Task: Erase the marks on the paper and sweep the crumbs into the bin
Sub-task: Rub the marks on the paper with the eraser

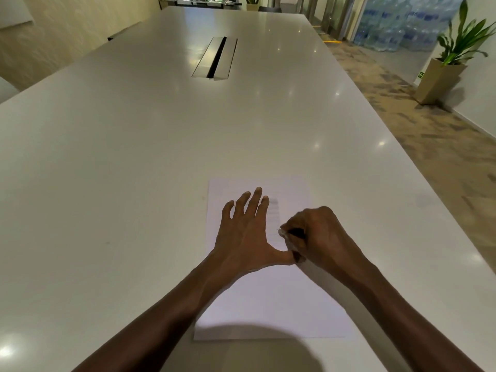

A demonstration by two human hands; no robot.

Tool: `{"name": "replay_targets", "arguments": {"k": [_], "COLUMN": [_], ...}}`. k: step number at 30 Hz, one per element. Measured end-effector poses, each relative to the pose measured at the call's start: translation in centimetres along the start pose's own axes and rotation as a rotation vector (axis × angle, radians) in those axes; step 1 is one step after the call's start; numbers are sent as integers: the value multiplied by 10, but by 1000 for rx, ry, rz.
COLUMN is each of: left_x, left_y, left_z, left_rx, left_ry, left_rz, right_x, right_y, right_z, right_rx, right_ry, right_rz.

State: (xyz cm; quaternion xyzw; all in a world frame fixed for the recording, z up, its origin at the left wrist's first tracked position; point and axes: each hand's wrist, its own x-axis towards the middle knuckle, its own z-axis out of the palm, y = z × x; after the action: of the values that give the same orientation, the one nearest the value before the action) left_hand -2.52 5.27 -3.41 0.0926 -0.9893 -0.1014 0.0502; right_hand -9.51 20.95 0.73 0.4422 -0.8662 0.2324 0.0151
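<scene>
- Your white rectangular sheet of paper (268, 299) lies flat on the glossy white table (134, 157), right in front of you, near the table's closest edge.
- Its long axis runs away from you, the short far edge pointing toward the metal cable hatch (214, 58) set into the table's middle.
- Faint grey pencil marks (273, 213) sit in rows on the far half of the sheet; they are too blurred to read.
- Your left hand (245, 232) presses flat on the paper, fingers straight and spread, thumb stretched toward your other hand.
- Your right hand (316, 234) is clenched around a small eraser (285, 233), its pale tip touching the sheet just beside the marks; the rest is hidden in your fist.
- A potted green plant in a tan planter (440, 76) stands on the floor to your right.
</scene>
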Motion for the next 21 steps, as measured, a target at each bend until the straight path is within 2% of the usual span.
{"name": "replay_targets", "arguments": {"k": [6,13,21], "left_x": [0,0,0], "left_y": [0,1,2], "left_z": [0,-2,-3], "left_rx": [1,-4,5], "left_ry": [-3,-4,-21], "left_rz": [3,-12,-6], "right_x": [4,32,-15], "right_y": [-3,1,1], "right_z": [1,2,-6], "right_rx": [19,-106,-79], "right_ry": [33,111,-20], "right_rz": [34,53,-1]}}
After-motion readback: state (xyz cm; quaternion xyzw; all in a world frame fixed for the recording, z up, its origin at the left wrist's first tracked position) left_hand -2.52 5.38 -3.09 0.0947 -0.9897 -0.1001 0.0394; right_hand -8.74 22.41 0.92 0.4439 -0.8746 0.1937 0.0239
